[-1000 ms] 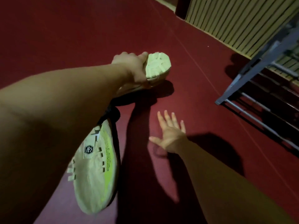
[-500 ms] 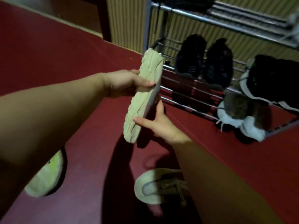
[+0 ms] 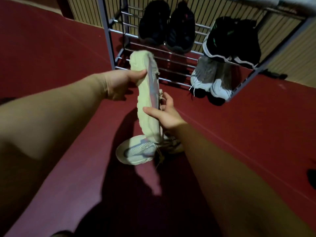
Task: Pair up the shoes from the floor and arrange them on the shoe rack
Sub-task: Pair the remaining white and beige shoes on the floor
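A pale cream sneaker [image 3: 145, 93] hangs in the air on its side, sole facing left, in front of the shoe rack [image 3: 109, 40]. My left hand [image 3: 119, 84] grips it near its upper end, thumb across the sole. Lower down, my right hand [image 3: 164, 112] holds the same shoe, thumb on the sole and fingers round the laced side. Its matching sneaker [image 3: 138, 151] lies on the red floor just below. On the rack stand a black pair [image 3: 167, 28], a black pair with white soles [image 3: 232, 40] and a grey-white pair [image 3: 212, 77].
The rack's lower left bars [image 3: 172, 65] carry nothing. A ribbed beige wall [image 3: 82, 12] runs behind the rack. A dark object [image 3: 312, 178] lies on the red floor [image 3: 51, 53] at the far right edge.
The view has swung from the floor to the rack. My left hand lifted the cream sneaker off the floor, and my right hand, earlier spread open, has closed round it.
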